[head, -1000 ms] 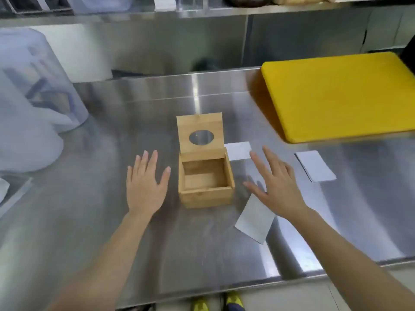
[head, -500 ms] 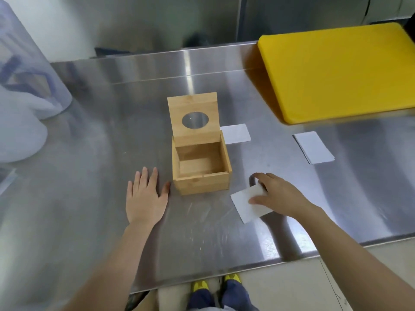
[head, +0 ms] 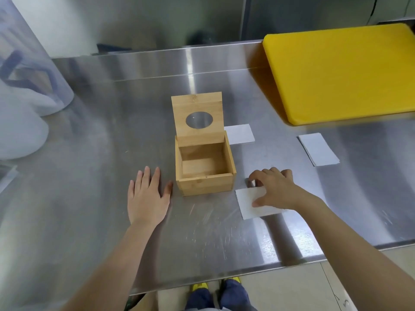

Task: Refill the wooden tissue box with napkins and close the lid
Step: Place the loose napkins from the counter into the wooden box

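The wooden tissue box stands mid-table, empty inside, its hinged lid with a round hole standing upright at the back. My left hand lies flat on the steel just left of the box, fingers spread, holding nothing. My right hand is right of the box, fingers curled over the top edge of a white napkin that lies on the table, thumb pressing on it. A second napkin lies behind the box on the right. A third napkin lies farther right.
A yellow cutting board fills the back right of the steel table. Translucent plastic containers stand at the far left. The table's front edge runs close to me, with my shoes below.
My right hand came down from above the table onto the nearest napkin and curled its fingers over it. My left hand settled flat beside the box. The view tilted downward.
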